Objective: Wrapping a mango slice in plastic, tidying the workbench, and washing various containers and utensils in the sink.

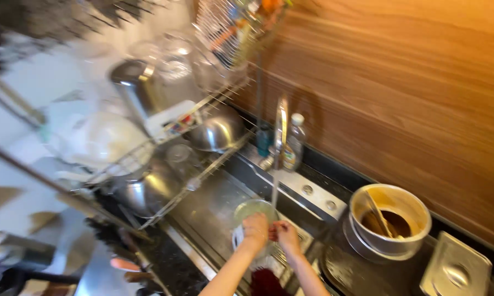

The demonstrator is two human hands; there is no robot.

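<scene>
Both my hands are over the steel sink (214,211) under the running tap (280,129). A thin stream of water (275,192) falls onto a pale green bowl (252,209). My left hand (255,230) grips the near rim of that bowl. My right hand (284,234) is closed right beside it, touching the bowl's edge; what it holds is blurred. A dark red thing (266,282) lies low in the sink between my forearms.
A wire dish rack (164,159) with steel bowls, white plates and a steel pot stands left of the sink. Two bottles (294,143) stand by the tap. A round pot (389,219) with brown liquid and a utensil sits right, next to a steel lid (456,271). A wood-panelled wall rises behind.
</scene>
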